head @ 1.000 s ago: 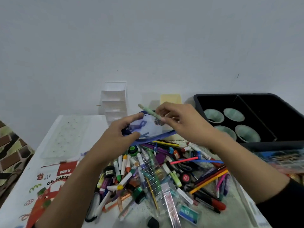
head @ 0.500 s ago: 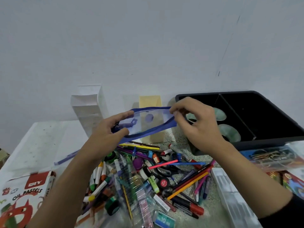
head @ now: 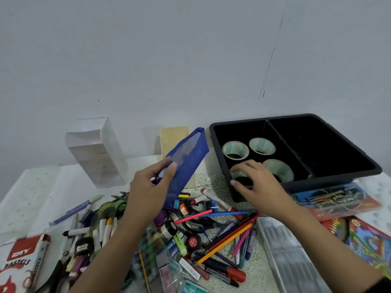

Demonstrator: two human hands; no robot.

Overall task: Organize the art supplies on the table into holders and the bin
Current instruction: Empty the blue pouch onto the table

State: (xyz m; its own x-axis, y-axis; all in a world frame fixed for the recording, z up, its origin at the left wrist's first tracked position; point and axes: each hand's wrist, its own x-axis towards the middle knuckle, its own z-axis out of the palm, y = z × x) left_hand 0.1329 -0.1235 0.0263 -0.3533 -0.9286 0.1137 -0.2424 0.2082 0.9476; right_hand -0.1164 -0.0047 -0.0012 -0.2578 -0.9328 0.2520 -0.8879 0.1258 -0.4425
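Head view is showing the right hand [head: 259,188], having released the blue mesh pouch [head: 188,159], hovering over the nearest cup [head: 241,178] in the black bin [head: 317,123]; its grip is unclear. The left hand [head: 148,189] alone is pinching the pouch, which is tilting up beyond its fingers, probably ready for stowing.

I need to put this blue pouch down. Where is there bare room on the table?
The white tabletop left of the white drawer unit, beyond the pastels box, is bare. The right compartment of the black bin looks empty too. The pen pile in front is crowded.
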